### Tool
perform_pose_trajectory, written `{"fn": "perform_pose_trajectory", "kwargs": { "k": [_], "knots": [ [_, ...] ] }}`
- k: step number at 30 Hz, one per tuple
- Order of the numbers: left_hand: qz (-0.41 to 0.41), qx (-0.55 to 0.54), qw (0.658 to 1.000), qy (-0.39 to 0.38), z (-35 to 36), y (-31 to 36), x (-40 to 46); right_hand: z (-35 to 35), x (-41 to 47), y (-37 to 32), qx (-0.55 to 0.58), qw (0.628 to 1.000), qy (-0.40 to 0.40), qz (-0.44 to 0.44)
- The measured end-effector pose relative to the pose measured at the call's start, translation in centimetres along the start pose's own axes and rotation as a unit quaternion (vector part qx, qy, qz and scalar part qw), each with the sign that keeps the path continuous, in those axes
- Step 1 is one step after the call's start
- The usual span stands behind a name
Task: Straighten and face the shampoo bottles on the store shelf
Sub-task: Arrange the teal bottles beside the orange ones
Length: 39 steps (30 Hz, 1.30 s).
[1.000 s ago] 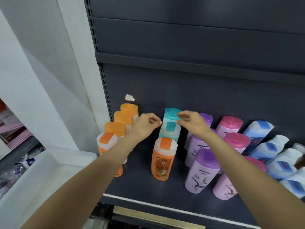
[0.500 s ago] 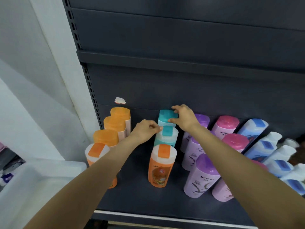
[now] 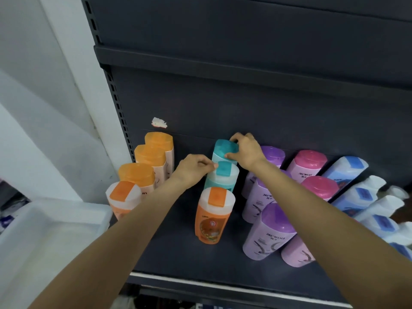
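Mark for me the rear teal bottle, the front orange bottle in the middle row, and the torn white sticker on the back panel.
rear teal bottle (image 3: 224, 148), head view, on its teal cap.
front orange bottle (image 3: 210, 226), head view, on its orange label.
torn white sticker (image 3: 159, 123), head view, at its middle.

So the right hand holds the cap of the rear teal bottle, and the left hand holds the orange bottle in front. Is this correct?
Not quite. The head view shows the left hand at the cap of the front teal bottle, not on the orange bottle. The right hand does hold the rear teal bottle by its cap.
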<state>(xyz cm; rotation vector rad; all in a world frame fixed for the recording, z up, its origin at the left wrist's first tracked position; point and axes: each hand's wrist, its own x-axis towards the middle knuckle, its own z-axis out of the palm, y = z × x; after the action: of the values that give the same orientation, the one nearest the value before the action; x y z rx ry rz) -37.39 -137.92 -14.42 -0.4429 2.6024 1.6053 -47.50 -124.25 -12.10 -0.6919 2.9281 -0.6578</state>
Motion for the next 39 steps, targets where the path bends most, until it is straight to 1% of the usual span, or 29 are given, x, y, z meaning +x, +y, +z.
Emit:
{"fn": "perform_pose_trajectory", "kwargs": {
  "k": [3,7,9,11,15,17,20,21,23,25,26,29,32,34,35,37,39],
  "knots": [
    [-0.008,-0.019,1.0,-0.008,-0.2,0.0,0.0,-0.2,0.2,-0.2,0.014,1.0,-0.018,0.0],
    [-0.013,-0.022,1.0,-0.012,-0.3,0.2,0.0,-0.4,0.3,-0.6,0.079,0.996,-0.029,0.021],
    [-0.013,-0.018,1.0,-0.018,-0.4,0.2,-0.1,-0.5,0.1,-0.5,0.104,0.994,-0.016,0.024],
    [-0.004,-0.004,1.0,-0.023,-0.5,0.3,-0.1,-1.3,-0.1,-0.4,0.139,0.99,0.014,0.027],
    [0.004,0.046,0.999,-0.019,-0.8,1.0,0.0,-4.7,-0.4,-0.8,0.237,0.969,0.072,0.008],
    [0.027,0.043,0.998,0.026,-1.2,2.0,0.1,-6.8,-0.8,-1.1,0.29,0.953,0.087,-0.019],
    [0.09,0.028,0.988,0.123,-2.3,4.8,-0.1,-9.6,-2.0,-1.8,0.353,0.927,0.11,-0.056],
    [0.114,0.041,0.983,0.136,-2.8,5.8,-0.1,-10.4,-2.4,-2.0,0.378,0.916,0.118,-0.066],
    [0.162,0.095,0.974,0.128,-3.8,7.5,-0.1,-11.9,-3.2,-2.3,0.42,0.895,0.127,-0.083],
    [0.2,0.142,0.964,0.101,-4.5,8.9,-0.4,-13.1,-3.9,-2.5,0.448,0.878,0.135,-0.101],
    [0.217,0.146,0.961,0.089,-4.8,9.4,-0.6,-13.7,-4.3,-2.4,0.461,0.87,0.137,-0.111],
    [0.239,0.105,0.963,0.063,-5.3,10.8,-1.6,-14.9,-5.4,-2.1,0.503,0.844,0.127,-0.139],
    [0.248,0.112,0.96,0.064,-5.3,11.6,-2.6,-15.5,-6.5,-1.7,0.524,0.832,0.106,-0.148],
    [0.246,0.152,0.952,0.103,-4.9,12.0,-3.4,-15.9,-7.1,-1.4,0.528,0.831,0.095,-0.146],
    [0.245,0.188,0.941,0.139,-4.6,12.3,-3.9,-16.1,-7.5,-1.3,0.525,0.836,0.086,-0.137],
    [0.244,0.271,0.905,0.221,-4.1,12.9,-4.8,-16.6,-8.2,-1.2,0.518,0.847,0.055,-0.103],
    [0.246,0.33,0.868,0.278,-3.5,13.5,-5.5,-16.6,-8.8,-1.4,0.524,0.849,0.033,-0.056]
  ]
}}
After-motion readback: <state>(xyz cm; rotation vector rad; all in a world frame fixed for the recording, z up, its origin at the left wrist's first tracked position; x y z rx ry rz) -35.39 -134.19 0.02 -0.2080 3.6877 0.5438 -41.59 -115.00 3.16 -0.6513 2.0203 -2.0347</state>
